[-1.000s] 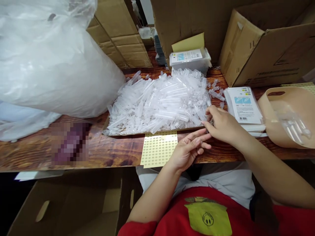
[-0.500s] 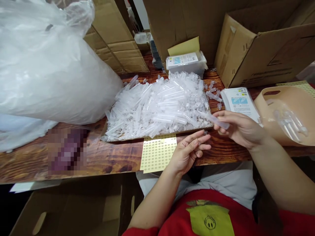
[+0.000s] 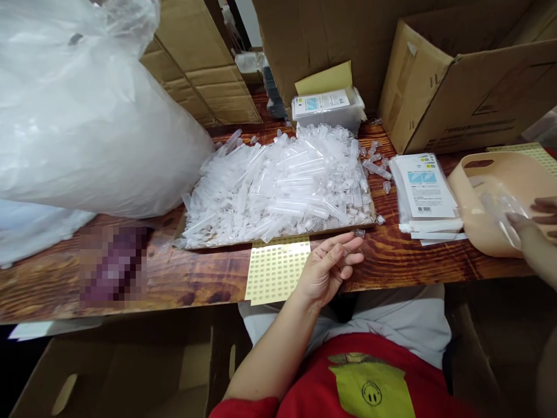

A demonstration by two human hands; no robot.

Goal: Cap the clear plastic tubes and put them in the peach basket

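Observation:
My left hand [image 3: 333, 264] hovers at the table's front edge, index and middle fingers loosely stretched and the others partly curled. Just past its fingertips is a small clear cap [image 3: 359, 233]; whether they touch, I cannot tell. My right hand [image 3: 537, 235], smeared and partly cut off by the frame edge, reaches over a tan plastic bin [image 3: 463, 223] with thumb and fingers apart. Several clear tubes [image 3: 507, 215] lie in that bin near the thumb. A shallow cardboard tray [image 3: 226, 246] is heaped with frosted plastic tubes [image 3: 300, 180] and clear caps.
Printed cards [image 3: 424, 186] are stacked between tray and bin. Yellow sticker sheets [image 3: 278, 270] stick out under the tray's front. A bulging white plastic bag [image 3: 96, 128] fills the left. An open cardboard box [image 3: 470, 98] and a banded card stack [image 3: 328, 110] stand behind.
My right hand has moved right, from beside the tray to the bin. The tube it held is no longer between its fingers. My left hand has barely shifted.

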